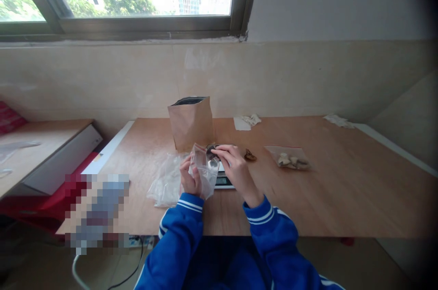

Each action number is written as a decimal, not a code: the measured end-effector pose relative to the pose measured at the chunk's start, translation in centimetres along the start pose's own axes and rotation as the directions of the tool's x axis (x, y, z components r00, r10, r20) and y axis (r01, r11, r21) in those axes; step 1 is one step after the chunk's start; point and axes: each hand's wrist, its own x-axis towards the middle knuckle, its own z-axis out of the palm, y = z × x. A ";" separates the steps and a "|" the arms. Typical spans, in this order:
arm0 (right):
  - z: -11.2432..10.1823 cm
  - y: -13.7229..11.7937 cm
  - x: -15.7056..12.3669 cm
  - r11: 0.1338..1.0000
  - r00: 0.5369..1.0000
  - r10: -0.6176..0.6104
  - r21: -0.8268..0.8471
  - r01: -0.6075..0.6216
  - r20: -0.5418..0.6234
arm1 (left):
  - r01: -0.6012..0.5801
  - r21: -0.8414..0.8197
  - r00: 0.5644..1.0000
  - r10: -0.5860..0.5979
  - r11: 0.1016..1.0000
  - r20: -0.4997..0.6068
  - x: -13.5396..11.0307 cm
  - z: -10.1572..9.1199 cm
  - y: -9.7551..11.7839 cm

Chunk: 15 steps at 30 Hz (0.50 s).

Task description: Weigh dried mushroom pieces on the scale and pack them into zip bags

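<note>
My left hand (190, 178) grips the lower left side of a transparent plastic bag (205, 169), which stands up in front of a digital kitchen scale (222, 181). My right hand (236, 171) reaches in from the right, its fingertips pinching the bag's upper edge. Dark pieces show through the plastic, and they partly hide the scale's top. A brown dried piece, perhaps mushroom (250, 155), lies just beyond my right fingers. Farther right lies a flat plastic bag of pale dried pieces (287, 158).
A kraft paper bag (190, 122) with a dark lining stands behind my hands. A crumpled plastic bag (166, 183) lies to the left on the wooden table (342, 189). Paper scraps (248, 121) lie by the wall. A pixelated patch covers the table's near left corner.
</note>
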 end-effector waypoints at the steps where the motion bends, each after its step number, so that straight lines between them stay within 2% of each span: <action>1: 0.1 0.0 0.0 1.000 0.999 -0.018 0.004 0.018 0.045 | -0.015 0.000 1.000 0.015 1.000 0.001 0.1 0.0 0.0; 4: 0.1 0.3 -0.2 0.998 0.985 -0.055 0.017 0.053 0.166 | -0.056 0.000 0.998 0.056 0.998 0.029 0.3 0.0 0.0; 7: -0.3 0.0 -0.2 0.996 0.972 -0.084 0.035 0.078 0.218 | -0.102 -0.008 0.994 0.102 0.995 0.048 0.5 0.1 0.2; 10: -0.7 -1.0 0.2 0.994 0.973 -0.091 0.076 0.077 0.210 | -0.125 -0.014 0.991 0.126 0.992 0.054 0.5 0.1 0.3; 15: -0.8 -2.8 0.9 0.981 0.984 0.000 0.190 -0.035 0.181 | -0.085 -0.014 0.995 0.086 0.996 0.054 0.2 0.1 0.1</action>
